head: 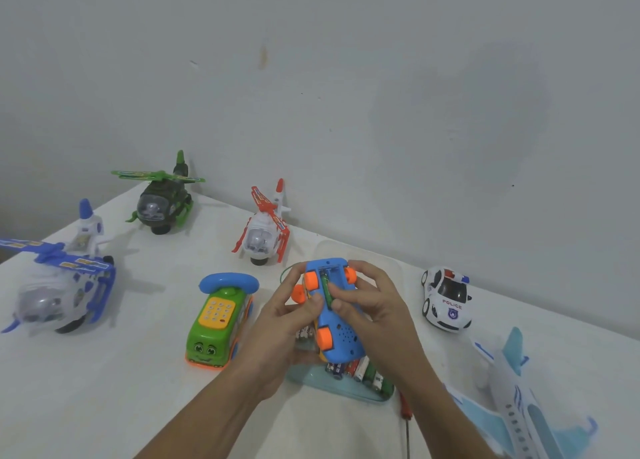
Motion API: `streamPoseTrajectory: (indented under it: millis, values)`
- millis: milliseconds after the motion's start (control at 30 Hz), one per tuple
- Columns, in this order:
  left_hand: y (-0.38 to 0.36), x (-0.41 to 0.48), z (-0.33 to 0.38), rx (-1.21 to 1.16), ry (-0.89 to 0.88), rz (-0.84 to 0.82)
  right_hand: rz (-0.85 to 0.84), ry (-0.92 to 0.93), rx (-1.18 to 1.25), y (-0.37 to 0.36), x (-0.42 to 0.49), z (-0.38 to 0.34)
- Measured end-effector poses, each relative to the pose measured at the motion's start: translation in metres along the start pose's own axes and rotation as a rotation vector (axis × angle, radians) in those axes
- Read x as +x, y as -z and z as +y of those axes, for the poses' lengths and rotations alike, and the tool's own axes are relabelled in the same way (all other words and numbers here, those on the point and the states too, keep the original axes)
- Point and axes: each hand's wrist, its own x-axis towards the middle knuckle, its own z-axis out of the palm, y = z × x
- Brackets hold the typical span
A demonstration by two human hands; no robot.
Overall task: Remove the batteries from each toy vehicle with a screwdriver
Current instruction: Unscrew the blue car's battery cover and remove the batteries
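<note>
A blue toy vehicle with orange wheels is held upside down above a clear container that has several loose batteries in it. My left hand grips its left side. My right hand wraps the right side, with fingertips on a green battery lying in the open battery bay. The screwdriver, red-handled, lies on the table beside my right forearm, partly hidden by it.
A green bus phone toy stands left of my hands. Blue, green and red-white helicopters sit behind. A police car and a light-blue plane lie to the right, against the wall.
</note>
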Motion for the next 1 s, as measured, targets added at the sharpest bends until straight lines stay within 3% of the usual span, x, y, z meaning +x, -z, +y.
streamPoseTrajectory:
  millis: [633, 867, 933, 1000]
  values:
    - [0.006, 0.014, -0.006, -0.068, 0.051, 0.060, -0.037, 0.012, 0.050, -0.010, 0.010, 0.019]
    - [0.009, 0.017, -0.007, -0.100, 0.029, 0.128, -0.223, -0.208, 0.194, 0.019, 0.054, 0.013]
    - [0.011, 0.017, -0.007, -0.102, 0.020, 0.140, -0.190, -0.261, 0.235, 0.028, 0.073, 0.018]
    - [0.013, 0.016, -0.008, -0.103, 0.017, 0.149, -0.101, -0.264, 0.079, 0.033, 0.092, 0.029]
